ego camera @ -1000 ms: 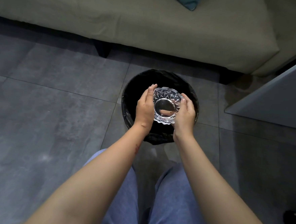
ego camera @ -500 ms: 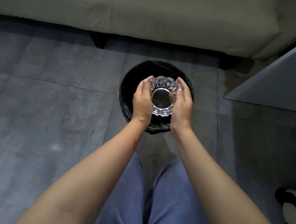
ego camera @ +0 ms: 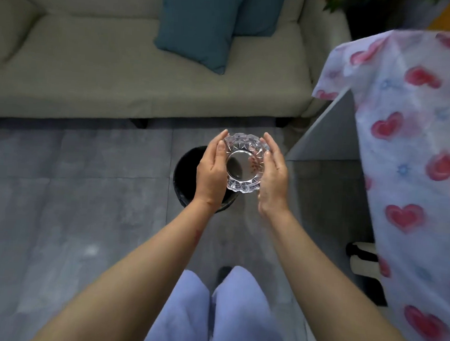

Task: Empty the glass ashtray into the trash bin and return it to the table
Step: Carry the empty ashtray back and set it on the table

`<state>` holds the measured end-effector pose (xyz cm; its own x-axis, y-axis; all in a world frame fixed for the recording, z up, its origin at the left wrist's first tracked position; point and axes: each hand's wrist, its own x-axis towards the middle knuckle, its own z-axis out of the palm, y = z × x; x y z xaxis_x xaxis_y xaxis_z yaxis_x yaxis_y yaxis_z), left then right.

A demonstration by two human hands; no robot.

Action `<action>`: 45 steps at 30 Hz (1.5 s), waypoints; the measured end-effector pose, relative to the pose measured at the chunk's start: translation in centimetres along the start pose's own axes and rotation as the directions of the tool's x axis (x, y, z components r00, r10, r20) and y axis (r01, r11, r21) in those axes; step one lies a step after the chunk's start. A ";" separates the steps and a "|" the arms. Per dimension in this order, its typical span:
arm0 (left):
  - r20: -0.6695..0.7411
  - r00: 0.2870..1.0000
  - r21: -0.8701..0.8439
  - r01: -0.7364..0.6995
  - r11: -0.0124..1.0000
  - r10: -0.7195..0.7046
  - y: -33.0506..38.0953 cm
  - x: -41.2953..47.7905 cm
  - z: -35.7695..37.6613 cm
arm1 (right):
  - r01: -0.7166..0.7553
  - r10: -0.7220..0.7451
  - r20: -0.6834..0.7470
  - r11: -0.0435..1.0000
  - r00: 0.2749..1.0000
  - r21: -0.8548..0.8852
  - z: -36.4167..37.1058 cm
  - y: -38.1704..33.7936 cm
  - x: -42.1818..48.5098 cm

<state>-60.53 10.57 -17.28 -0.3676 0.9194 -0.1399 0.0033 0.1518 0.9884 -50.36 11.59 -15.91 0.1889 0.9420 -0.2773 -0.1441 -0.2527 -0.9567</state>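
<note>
A cut-glass ashtray (ego camera: pixel 245 165) is held upright between both palms, raised well above the floor. My left hand (ego camera: pixel 211 172) presses its left side and my right hand (ego camera: pixel 273 177) its right side, fingers pointing away from me. Its bowl looks bare apart from reflections. Below and slightly left stands the round trash bin (ego camera: pixel 185 173) with a black liner, mostly covered by my left hand. The table (ego camera: pixel 417 146) with a white cloth printed with red hearts fills the right side.
A beige sofa (ego camera: pixel 118 77) with a teal cushion (ego camera: pixel 202 25) runs along the far side. Grey floor tiles (ego camera: pixel 70 199) spread to the left. The table's grey side panel (ego camera: pixel 327 135) stands just right of my hands. My knees in blue trousers (ego camera: pixel 216 316) are at the bottom.
The ashtray and both hands have risen away from the bin and shifted slightly right. The view has lifted, bringing the sofa seat and the heart-print tablecloth into sight.
</note>
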 end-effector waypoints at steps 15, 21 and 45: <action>0.264 0.962 -0.096 -0.043 0.995 0.067 19.0 -10.5 6.8 | 0.129 -0.122 -0.318 0.992 0.940 0.002 -9.3 -17.8 -10.4; 0.472 0.879 -0.044 -0.052 0.998 0.066 20.3 -16.5 12.1 | 0.176 -0.144 -0.533 0.984 0.834 0.009 -16.7 -19.5 -15.1; 0.895 0.404 0.222 -0.037 0.974 -0.189 16.2 -40.2 42.6 | 0.125 0.139 -0.937 0.974 0.319 0.187 -52.3 -15.6 -21.7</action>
<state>-6.10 -8.48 1.90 0.6833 0.6676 -0.2958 0.2235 0.1945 0.9551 -1.39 -16.40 0.44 0.9509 0.0585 -0.3039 -0.2984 -0.0871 -0.9505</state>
